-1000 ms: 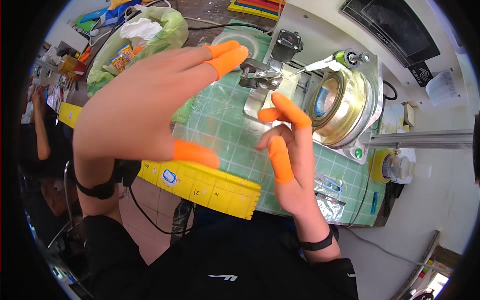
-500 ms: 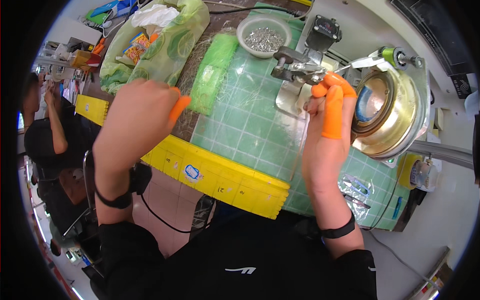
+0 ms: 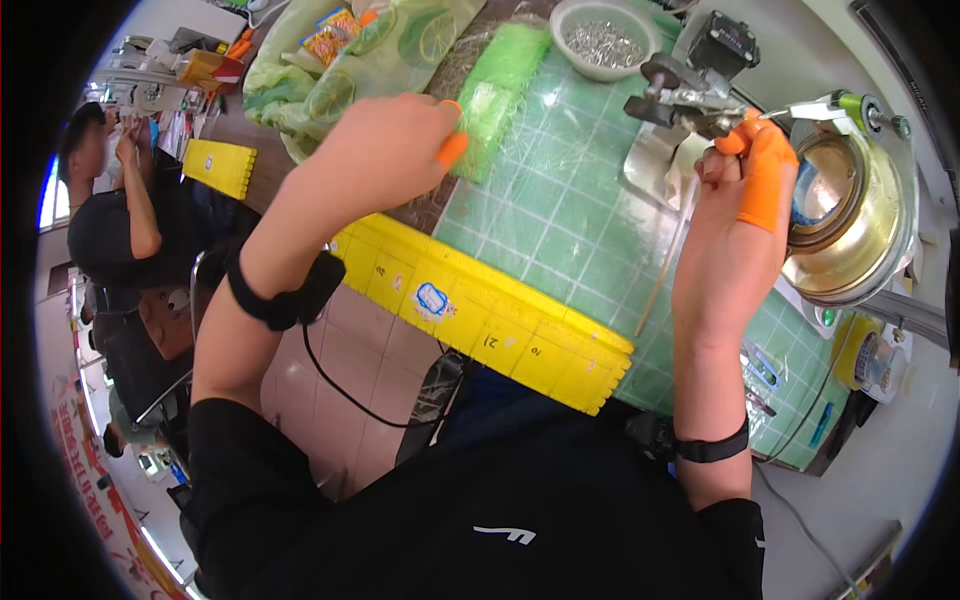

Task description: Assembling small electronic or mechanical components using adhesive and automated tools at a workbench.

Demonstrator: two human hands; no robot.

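Observation:
My left hand (image 3: 390, 150), with orange finger covers, is closed in a pinch beside a green wrapped bundle of fine strands (image 3: 497, 85). Whatever is between its fingertips is hidden. My right hand (image 3: 735, 225) also wears orange covers. Its fingers are bent together at the metal jaws (image 3: 705, 115) of a small bench device, and what they grip is too small to make out. A thin tan stick (image 3: 666, 265) slants down over the green mat from near that hand. Just right of my fingers is a round brass-coloured drum (image 3: 870, 235).
A whitish bowl of small metal pieces (image 3: 605, 45) stands at the back. A lemon-patterned bag (image 3: 390, 50) lies at the back left. A yellow toothed strip (image 3: 480, 310) runs along the front edge of the green gridded mat (image 3: 560, 220). At far left sits another person (image 3: 115, 220).
My left hand has moved right and forward, close to the green bundle. My right hand stays at the metal jaws. The whole view has shifted, so things appear further right.

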